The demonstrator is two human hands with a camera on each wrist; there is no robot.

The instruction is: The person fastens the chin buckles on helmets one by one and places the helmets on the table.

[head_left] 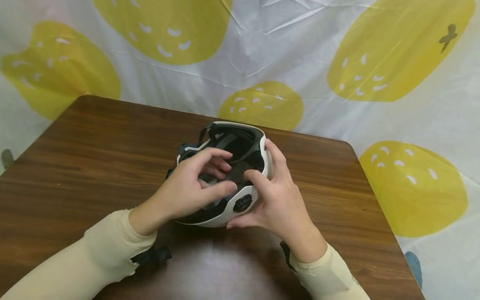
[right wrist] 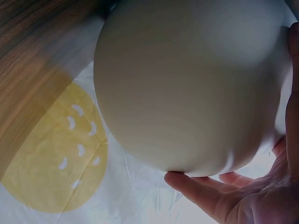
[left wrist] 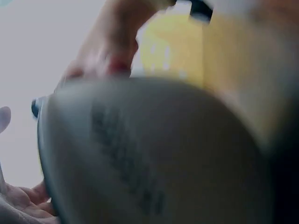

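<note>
Closest to me on the head view are two cream sleeves [head_left: 97,246], with a black strap [head_left: 151,255] poking out at each wrist. Past those come the hands, both bare. The left grip [head_left: 189,181] is relaxed, fingers loosely bent over the hollow of the white helmet [head_left: 241,146], thumb held apart from them, and it isn't clasping anything that I can make out. The right grip [head_left: 281,200] is grasping the helmet by its right side, thumb on the lower edge and one finger up by the rim.

The helmet itself sits between the two, over the middle of the table [head_left: 330,175], dark inside turned up at me, and there's a black knob [head_left: 243,203] on its near side. Can't tell from here if it's touching the wood or held just off it. My left wrist cam mostly gets blurry shell with a diagonal run of dark marks [left wrist: 126,154], too smeared to read. The right wrist one has fingertips on smooth shell.

Behind the dark brown tabletop hangs a white cloth [head_left: 285,25] with big yellow shapes [head_left: 262,106] on it.
</note>
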